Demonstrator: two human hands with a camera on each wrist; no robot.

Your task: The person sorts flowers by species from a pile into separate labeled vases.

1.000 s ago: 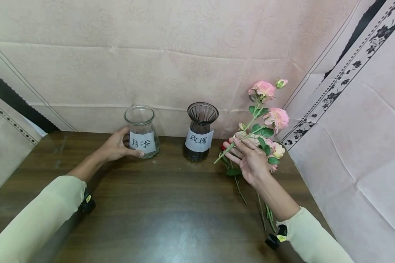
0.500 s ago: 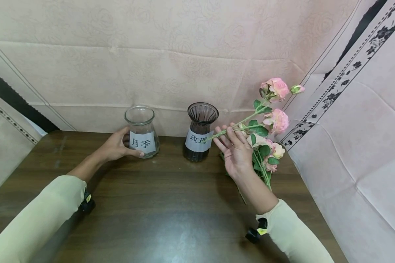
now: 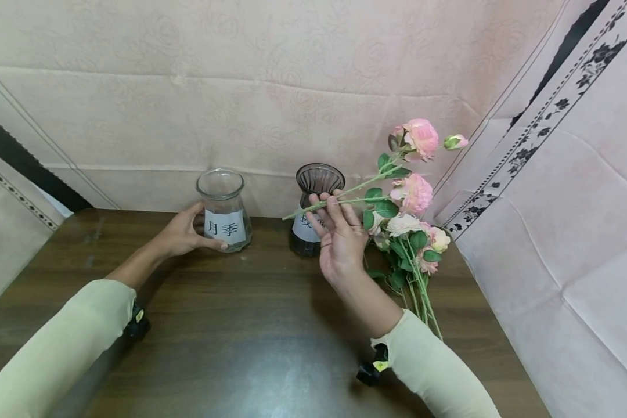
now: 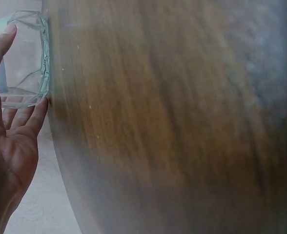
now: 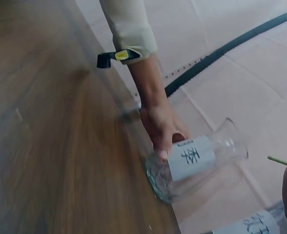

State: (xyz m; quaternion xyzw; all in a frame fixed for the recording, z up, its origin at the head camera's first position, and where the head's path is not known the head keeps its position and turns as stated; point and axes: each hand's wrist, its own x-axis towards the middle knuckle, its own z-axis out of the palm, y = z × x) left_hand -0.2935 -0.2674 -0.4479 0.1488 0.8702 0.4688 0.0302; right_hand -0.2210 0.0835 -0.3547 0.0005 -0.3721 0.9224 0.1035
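Note:
The clear glass vase [image 3: 223, 200] stands upright near the table's back edge, with a white paper label [image 3: 224, 227] on its side. My left hand [image 3: 180, 233] grips it from the left, thumb along the front; its faceted base [image 4: 43, 58] shows in the left wrist view. Between thumb and fingers my right hand [image 3: 342, 244] pinches the green stem of a pink rose [image 3: 421, 138], whose blooms and bud lean up to the right. The cut stem end [image 5: 276, 159] points left, in front of the dark glass vase [image 3: 304, 239], which the hand partly hides.
More pink and cream flowers [image 3: 404, 225] lie at the table's right side, their stems [image 3: 422, 296] towards me. Pale patterned cloth [image 3: 271, 116] hangs behind the brown wooden table [image 3: 230, 325].
My right hand has carried the pink rose leftwards from the flowers at the right to in front of the dark vase. The left hand and the clear vase have stayed put.

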